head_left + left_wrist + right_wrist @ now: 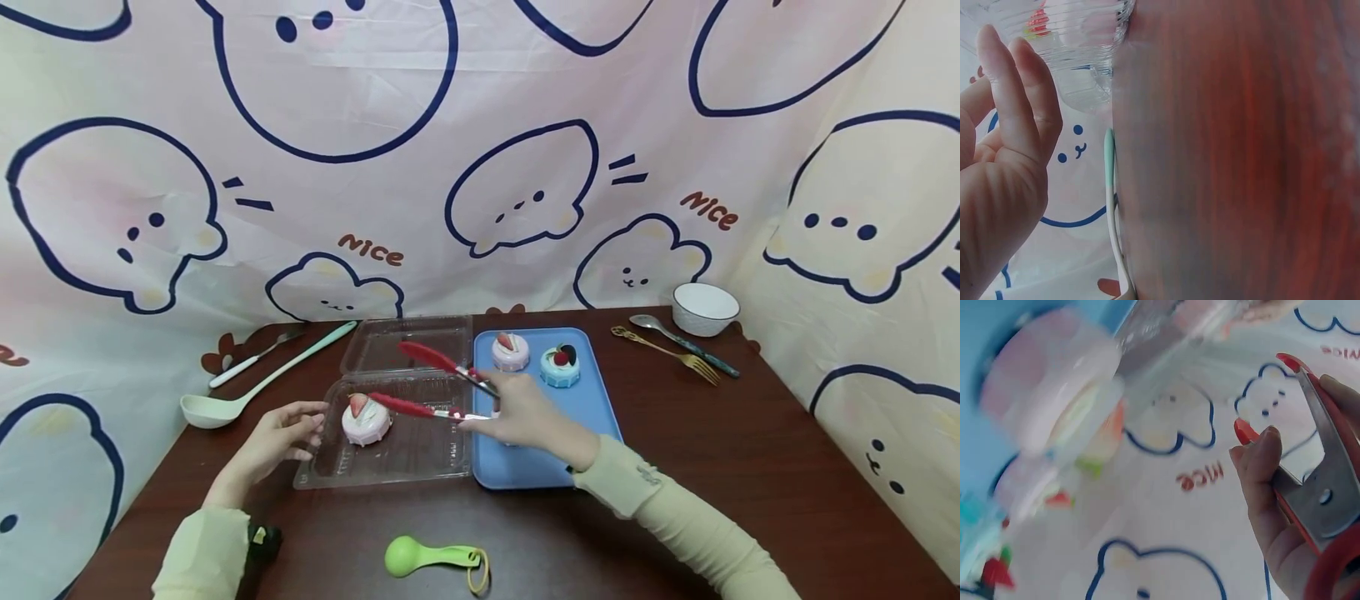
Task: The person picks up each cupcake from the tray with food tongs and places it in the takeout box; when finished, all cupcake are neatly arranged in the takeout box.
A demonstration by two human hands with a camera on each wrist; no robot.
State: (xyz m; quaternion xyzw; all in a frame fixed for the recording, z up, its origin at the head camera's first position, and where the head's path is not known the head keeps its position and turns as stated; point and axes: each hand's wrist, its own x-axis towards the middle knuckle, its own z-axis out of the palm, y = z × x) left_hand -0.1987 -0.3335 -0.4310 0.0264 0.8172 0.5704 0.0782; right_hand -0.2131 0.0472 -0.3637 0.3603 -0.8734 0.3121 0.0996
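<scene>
Your right grip (522, 412) holds red tongs (406, 406) splayed above the clear box (386, 480), likely for clearance around the cake (367, 425) inside; your left grip (274, 437), relaxed and empty, flanks the box's left edge, perhaps for steadying.

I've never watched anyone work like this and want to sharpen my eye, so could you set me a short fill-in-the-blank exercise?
1. The right hand grips long metal tongs whose tips are coloured ____.
2. In the head view, the blue rectangular tray lies to the ____ of the clear plastic container.
3. A round pink cake sits inside that container; the total number of cakes there is ____.
4. The lime-green plastic scoop has a loop coloured ____.

Missing words: red; right; one; yellow
</scene>
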